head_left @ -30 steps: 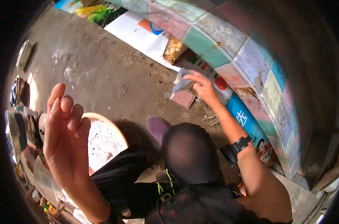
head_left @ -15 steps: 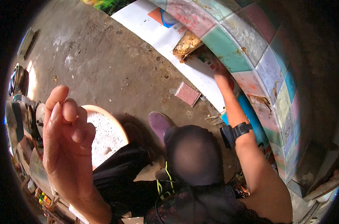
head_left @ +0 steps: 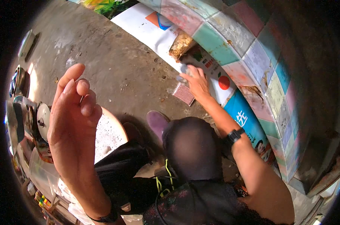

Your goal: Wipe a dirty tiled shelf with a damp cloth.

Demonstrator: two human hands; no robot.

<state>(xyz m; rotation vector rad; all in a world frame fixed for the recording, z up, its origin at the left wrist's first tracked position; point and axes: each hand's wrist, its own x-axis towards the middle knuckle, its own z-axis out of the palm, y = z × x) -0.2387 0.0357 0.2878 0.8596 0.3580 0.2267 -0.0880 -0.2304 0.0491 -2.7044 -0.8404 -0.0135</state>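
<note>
My left hand (head_left: 74,112) is raised in front of the basin, its fingers loosely bent and apart, holding nothing that shows. A wide pale orange basin (head_left: 122,131) of sudsy water stands partly behind it. My right hand (head_left: 197,83) reaches forward, fingers closed around a small grey object (head_left: 182,75) whose kind I cannot make out. Just below that hand a pink textured pad (head_left: 184,94) lies on the floor. Above it, a rough golden-brown block (head_left: 182,45) sits on a white printed sheet (head_left: 149,32).
A tiled wall (head_left: 248,71) curves along the right. Beside it lies a blue printed sheet (head_left: 243,112). Pots and a lid (head_left: 43,120) crowd the left side. My purple shoe (head_left: 157,123) rests on the concrete floor (head_left: 102,56).
My right hand has come out from beside the tiled wall, moving left with the small grey object now in it. My left hand has shifted slightly up and right.
</note>
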